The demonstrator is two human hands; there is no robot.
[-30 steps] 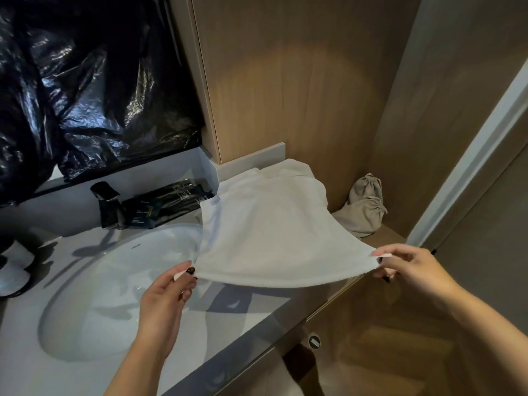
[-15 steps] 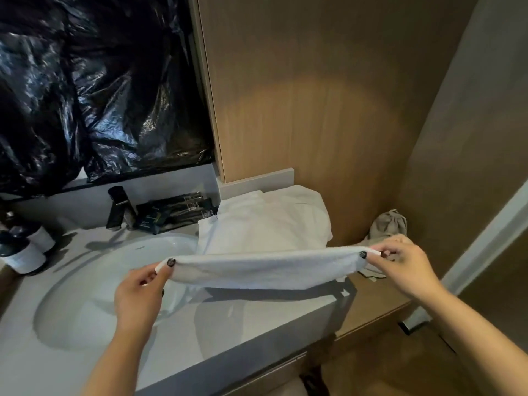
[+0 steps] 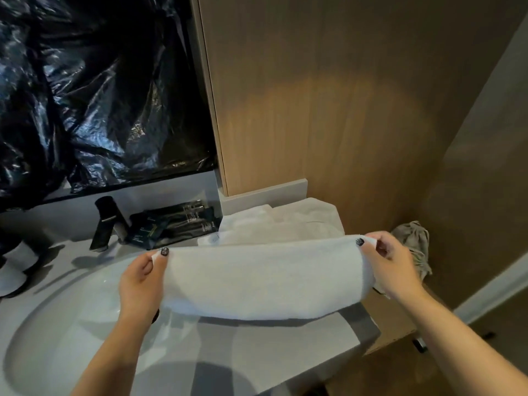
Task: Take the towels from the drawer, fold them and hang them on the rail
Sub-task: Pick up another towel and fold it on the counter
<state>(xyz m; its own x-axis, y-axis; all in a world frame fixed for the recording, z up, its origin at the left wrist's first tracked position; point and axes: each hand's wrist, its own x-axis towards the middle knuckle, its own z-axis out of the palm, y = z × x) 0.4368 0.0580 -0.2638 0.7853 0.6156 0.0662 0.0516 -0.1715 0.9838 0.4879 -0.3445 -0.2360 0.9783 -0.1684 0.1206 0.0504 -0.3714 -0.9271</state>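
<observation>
From the head view, a white towel (image 3: 265, 278) hangs doubled across the middle of the frame, held up in the air above the counter (image 3: 285, 347) and the right edge of the basin (image 3: 57, 324). The left hand (image 3: 141, 277) pinches the towel's upper left corner between thumb and curled fingers, the dark-painted thumbnail lying on the cloth. The right hand (image 3: 391, 265) grips the upper right corner the same way, thumb on the front face. The towel's lower fold sags in a shallow curve and casts a shadow on the counter below.

Behind it, just right of centre, a pile of white towels (image 3: 285, 221) lies on the counter against the wood panel wall (image 3: 328, 110). A grey cloth bag (image 3: 414, 238) sits at the right, beside the right hand. Left of the pile lie dark sachets (image 3: 177, 224) and a black tap (image 3: 107, 221). Crumpled black plastic sheeting (image 3: 94, 87) fills the upper left. At the left edge, white containers (image 3: 13, 272) stand on the counter.
</observation>
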